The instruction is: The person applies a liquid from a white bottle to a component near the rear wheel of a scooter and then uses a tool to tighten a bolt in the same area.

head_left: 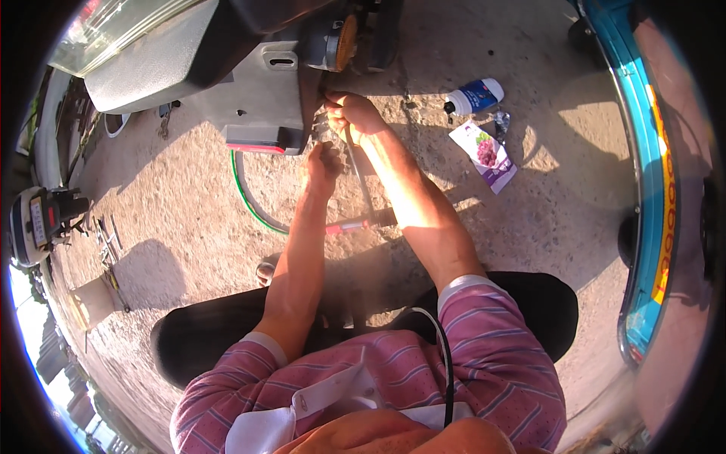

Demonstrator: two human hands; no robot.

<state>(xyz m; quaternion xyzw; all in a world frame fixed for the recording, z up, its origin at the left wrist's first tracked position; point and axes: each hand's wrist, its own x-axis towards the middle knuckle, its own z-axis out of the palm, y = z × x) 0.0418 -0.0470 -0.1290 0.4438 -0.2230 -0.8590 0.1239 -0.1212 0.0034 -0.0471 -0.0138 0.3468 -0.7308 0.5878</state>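
Observation:
My right hand is closed around the upper end of a thin grey hose, close beside the grey mudguard of a vehicle. That hose runs down to a red fitting on the ground. A green hose curves from under the mudguard to the fitting's other side. Just below the right hand, my left hand has its fingers bent together at the mudguard's edge; whatever they pinch is hidden. A red reflector sits on the mudguard's lower edge, left of that hand.
On the ground to the right lie a blue-and-white bottle and a purple-and-white packet. A blue vehicle side borders the far right. Several metal tools and a pale container are at left. An orange lamp juts out above my hands.

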